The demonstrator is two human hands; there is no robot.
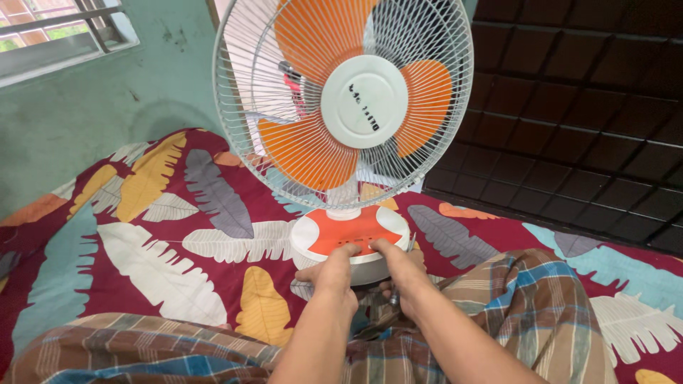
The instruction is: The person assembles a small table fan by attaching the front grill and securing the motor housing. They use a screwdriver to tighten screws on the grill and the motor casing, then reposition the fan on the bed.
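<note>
A table fan stands on the bed in front of me, with orange blades (306, 153) behind a white wire grille (245, 85) and a white hub (363, 101). Its round base (320, 238) is white with an orange top. My left hand (331, 276) grips the base's front edge, with the forefinger stretched onto the orange top. My right hand (400, 274) rests a finger on the orange top beside it and holds a thin screwdriver-like tool (410, 243), whose metal tip points up along the base's right side.
The bed carries a dark red sheet (171, 235) with large leaf prints. My legs in checked cloth (526, 299) lie on both sides of the hands. A green wall with a barred window (57, 35) is at left, and a dark panelled surface (583, 121) at right.
</note>
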